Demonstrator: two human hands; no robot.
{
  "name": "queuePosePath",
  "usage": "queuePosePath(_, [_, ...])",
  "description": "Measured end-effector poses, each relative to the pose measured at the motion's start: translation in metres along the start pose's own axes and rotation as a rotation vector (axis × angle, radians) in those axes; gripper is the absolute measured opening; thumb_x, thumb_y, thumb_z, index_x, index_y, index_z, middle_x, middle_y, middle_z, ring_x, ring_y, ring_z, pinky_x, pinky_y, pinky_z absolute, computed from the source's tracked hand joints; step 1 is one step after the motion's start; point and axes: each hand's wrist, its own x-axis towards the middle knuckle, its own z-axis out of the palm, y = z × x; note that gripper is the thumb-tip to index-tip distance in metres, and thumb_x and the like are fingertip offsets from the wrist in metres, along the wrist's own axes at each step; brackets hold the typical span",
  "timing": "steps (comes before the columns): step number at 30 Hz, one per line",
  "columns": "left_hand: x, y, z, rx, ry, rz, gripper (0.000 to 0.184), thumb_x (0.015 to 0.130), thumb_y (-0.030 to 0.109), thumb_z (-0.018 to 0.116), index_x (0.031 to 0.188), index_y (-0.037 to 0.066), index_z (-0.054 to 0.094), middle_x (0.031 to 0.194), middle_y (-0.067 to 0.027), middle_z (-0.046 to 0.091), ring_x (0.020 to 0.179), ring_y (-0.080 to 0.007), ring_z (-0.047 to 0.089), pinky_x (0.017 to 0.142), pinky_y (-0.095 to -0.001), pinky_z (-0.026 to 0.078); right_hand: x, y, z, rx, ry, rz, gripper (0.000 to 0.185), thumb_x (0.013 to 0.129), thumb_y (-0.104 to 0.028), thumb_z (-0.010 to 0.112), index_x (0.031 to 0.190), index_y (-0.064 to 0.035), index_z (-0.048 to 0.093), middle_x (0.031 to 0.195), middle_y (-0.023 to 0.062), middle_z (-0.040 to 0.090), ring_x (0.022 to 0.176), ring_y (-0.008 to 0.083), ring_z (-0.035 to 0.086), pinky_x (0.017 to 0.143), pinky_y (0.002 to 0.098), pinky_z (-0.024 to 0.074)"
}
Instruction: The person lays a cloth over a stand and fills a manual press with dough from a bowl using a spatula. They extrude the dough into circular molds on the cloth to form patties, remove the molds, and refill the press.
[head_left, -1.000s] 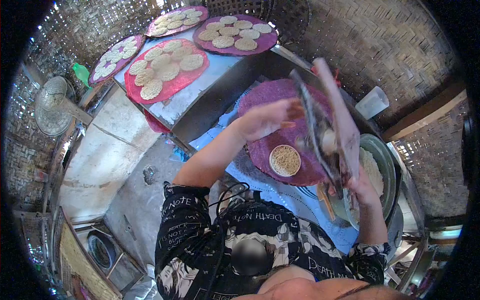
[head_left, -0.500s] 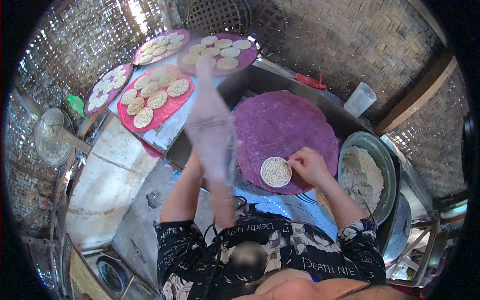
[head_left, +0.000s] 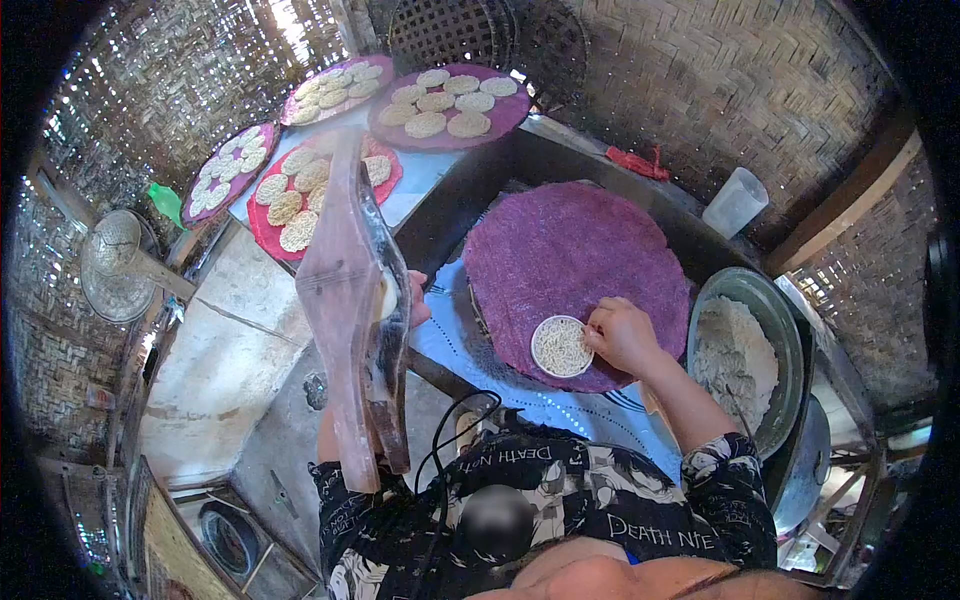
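My left hand (head_left: 418, 299) is mostly hidden behind a long wooden dough press (head_left: 340, 275), two paddle-like pieces wide at the middle. Its fingers wrap the press's far side, and a bit of white dough shows between the two pieces. My right hand (head_left: 624, 335) pinches the rim of a round white ring (head_left: 535, 352) with thumb and fingers. Fine pale dough strands (head_left: 563, 346) fill that ring, which lies near the front edge of a round purple mat (head_left: 572, 270).
Mats with strand discs stand at the back left: a red mat (head_left: 262, 222) and a purple mat (head_left: 450, 88) among them. To the right sits a basin (head_left: 690, 330) of pale dough (head_left: 735, 350). A translucent cup (head_left: 736, 203) and red cloth (head_left: 638, 162) rest on the ledge.
The press has swung left, away from the purple mat, and its two pieces now show apart. My right hand stays at the ring's rim.
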Motion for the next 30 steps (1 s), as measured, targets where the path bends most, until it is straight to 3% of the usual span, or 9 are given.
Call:
queuePosePath(3, [0.003,0.001,-0.012,-0.266,-0.106,-0.159,0.048,0.082,0.028,0.055,0.113,-0.008,0.045,0.080,-0.0078,0.054,0.059,-0.0178,0.046,0.064,-0.0300,0.043,0.002,-0.004,-0.019,0.048,0.000,0.002,0.017,0.070,-0.024,0.058,0.069,-0.0067,0.062,0.076,0.0099,0.056,0.078,0.0289,0.057,0.066,0.0411,0.0467])
queuePosePath(4, [-0.006,0.002,-0.005,-0.261,0.086,-0.136,0.049,0.082,0.028,0.055,0.114,-0.007,0.045,0.082,-0.0085,0.054,0.059,-0.0175,0.046,0.063,-0.0304,0.043,0.006,-0.006,-0.024,0.060,0.009,0.006,0.017,0.070,-0.023,0.058,0.069,-0.0066,0.062,0.075,0.0099,0.056,0.078,0.0290,0.057,0.067,0.0412,0.0467])
queuePosePath(7, [-0.005,-0.002,0.021,0.075,0.197,0.075,0.044,0.075,0.019,0.065,0.108,-0.005,0.049,0.085,-0.0097,0.057,0.067,-0.0184,0.053,0.063,-0.0346,0.047,0.027,-0.010,-0.032,0.088,0.043,0.026,0.018,0.070,-0.023,0.057,0.068,-0.0064,0.062,0.076,0.0102,0.056,0.077,0.0293,0.057,0.067,0.0414,0.0465])
queuePosePath(11, [0.004,0.003,0.079,0.901,0.486,0.196,0.042,0.062,0.011,0.077,0.096,0.002,0.055,0.085,-0.0053,0.058,0.080,-0.0159,0.058,0.074,-0.0343,0.050,0.063,-0.019,-0.011,0.081,0.101,0.028,0.017,0.071,-0.023,0.057,0.069,-0.0064,0.063,0.078,0.0103,0.058,0.080,0.0294,0.057,0.070,0.0410,0.0468])
queuePosePath(16, [0.006,0.008,0.089,0.784,0.340,0.102,0.042,0.062,0.015,0.078,0.097,0.005,0.056,0.088,-0.0046,0.058,0.083,-0.0162,0.056,0.076,-0.0312,0.048,0.085,-0.022,0.008,0.050,0.033,0.085,0.017,0.072,-0.022,0.056,0.075,-0.0080,0.066,0.082,0.0098,0.059,0.085,0.0285,0.058,0.074,0.0406,0.0473])
queuePosePath(22, [0.013,-0.003,0.065,1.312,0.553,-0.040,0.050,0.061,0.021,0.079,0.102,0.006,0.055,0.095,-0.0059,0.055,0.092,-0.0153,0.051,0.078,-0.0286,0.044,0.080,-0.014,0.014,0.037,-0.024,0.089,0.018,0.073,-0.022,0.056,0.075,-0.0076,0.066,0.084,0.0101,0.059,0.087,0.0281,0.057,0.074,0.0415,0.0468])
queuePosePath(25, [0.017,-0.014,0.076,0.940,0.480,0.158,0.052,0.060,0.022,0.079,0.103,0.004,0.057,0.095,-0.0064,0.057,0.092,-0.0139,0.051,0.079,-0.0289,0.044,0.074,-0.014,0.009,0.034,-0.027,0.104,0.020,0.075,-0.025,0.056,0.074,-0.0070,0.065,0.085,0.0102,0.059,0.087,0.0296,0.057,0.074,0.0421,0.0466])
queuePosePath(27, [0.023,-0.020,0.077,0.965,0.405,0.347,0.048,0.061,0.020,0.078,0.102,0.003,0.059,0.092,-0.0059,0.060,0.090,-0.0133,0.053,0.080,-0.0284,0.044,0.069,-0.016,-0.003,0.035,-0.026,0.094,0.024,0.077,-0.028,0.056,0.078,-0.0064,0.066,0.084,0.0107,0.059,0.086,0.0283,0.057,0.075,0.0405,0.0466])
queuePosePath(30, [0.042,-0.019,0.071,1.437,0.365,0.470,0.030,0.061,0.014,0.073,0.087,0.003,0.064,0.080,-0.0075,0.065,0.080,-0.0193,0.061,0.083,-0.0308,0.044,0.058,-0.022,-0.015,0.463,0.035,0.062,0.039,0.082,-0.041,0.051,0.094,-0.0058,0.063,0.086,0.0105,0.059,0.087,0.0244,0.057,0.077,0.0370,0.0462])
